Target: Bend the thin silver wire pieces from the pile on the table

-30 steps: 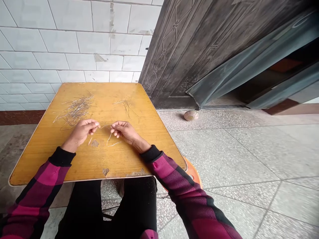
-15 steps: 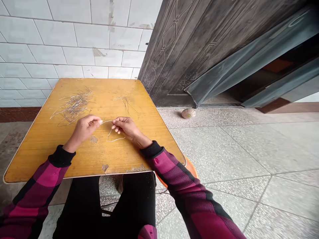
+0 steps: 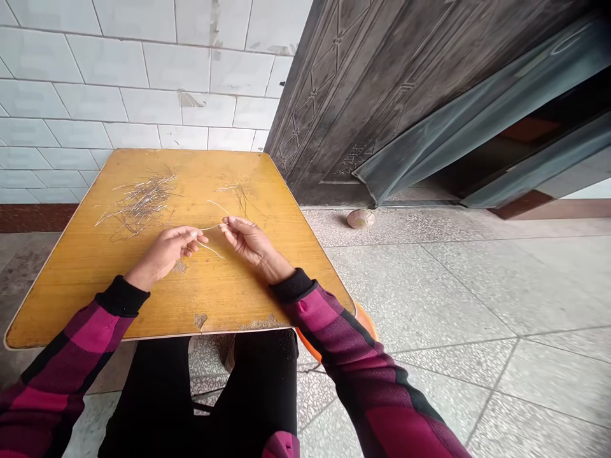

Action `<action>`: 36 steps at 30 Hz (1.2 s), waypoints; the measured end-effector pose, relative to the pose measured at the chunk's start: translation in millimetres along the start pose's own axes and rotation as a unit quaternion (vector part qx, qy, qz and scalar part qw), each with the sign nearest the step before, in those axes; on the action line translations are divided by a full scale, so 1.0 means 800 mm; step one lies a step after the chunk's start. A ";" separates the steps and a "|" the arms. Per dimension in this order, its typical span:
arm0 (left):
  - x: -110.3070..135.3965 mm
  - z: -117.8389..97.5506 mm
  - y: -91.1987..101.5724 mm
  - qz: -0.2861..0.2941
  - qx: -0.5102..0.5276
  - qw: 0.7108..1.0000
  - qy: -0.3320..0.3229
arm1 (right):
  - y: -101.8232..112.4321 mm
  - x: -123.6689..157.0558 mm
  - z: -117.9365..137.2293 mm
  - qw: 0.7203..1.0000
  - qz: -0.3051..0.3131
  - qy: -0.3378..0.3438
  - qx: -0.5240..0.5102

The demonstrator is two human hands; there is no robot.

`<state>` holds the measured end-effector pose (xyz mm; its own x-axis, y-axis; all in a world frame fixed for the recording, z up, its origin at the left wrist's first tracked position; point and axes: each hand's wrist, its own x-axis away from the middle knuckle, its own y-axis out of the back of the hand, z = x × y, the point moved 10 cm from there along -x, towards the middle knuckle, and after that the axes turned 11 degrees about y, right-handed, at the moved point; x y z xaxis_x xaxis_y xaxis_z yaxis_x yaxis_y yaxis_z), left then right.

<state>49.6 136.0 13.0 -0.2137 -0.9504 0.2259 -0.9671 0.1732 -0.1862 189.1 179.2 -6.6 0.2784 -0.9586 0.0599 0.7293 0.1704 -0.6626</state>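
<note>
A thin, pale wire (image 3: 209, 228) stretches between my two hands, above the middle of the wooden table (image 3: 157, 305). My left hand (image 3: 167, 251) pinches it between thumb and fingertips, and one loose length slants down to the right from there. My right hand (image 3: 251, 245) is closed on the other side of the wire, with a free end pointing up and to the left. Beyond my left hand lies a tangled pile of thin wires (image 3: 146, 200). A few more wires (image 3: 243, 198) rest on the table past my right hand.
White wall tiles (image 3: 176, 67) meet the table's far edge. To the right stand a dark carved door (image 3: 324, 140) and a grey-green curtain (image 3: 429, 140). A roundish pale object (image 3: 361, 219) sits on the floor by the door. An orange stool edge (image 3: 365, 321) shows under the table's right corner.
The wire has shifted in my hands: its loose length now hangs from my left hand, and an end sticks up by my right. My left hand has moved slightly right.
</note>
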 end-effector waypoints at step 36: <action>-0.006 -0.010 0.019 -0.045 0.061 0.996 0.043 | -0.096 0.085 0.013 0.432 0.264 0.404 0.761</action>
<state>34.5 145.3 17.1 -0.1432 -0.9340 0.3274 -0.9603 0.0511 -0.2743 158.4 103.1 56.3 0.7974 -0.3550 -0.4880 0.4347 -0.2228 0.8725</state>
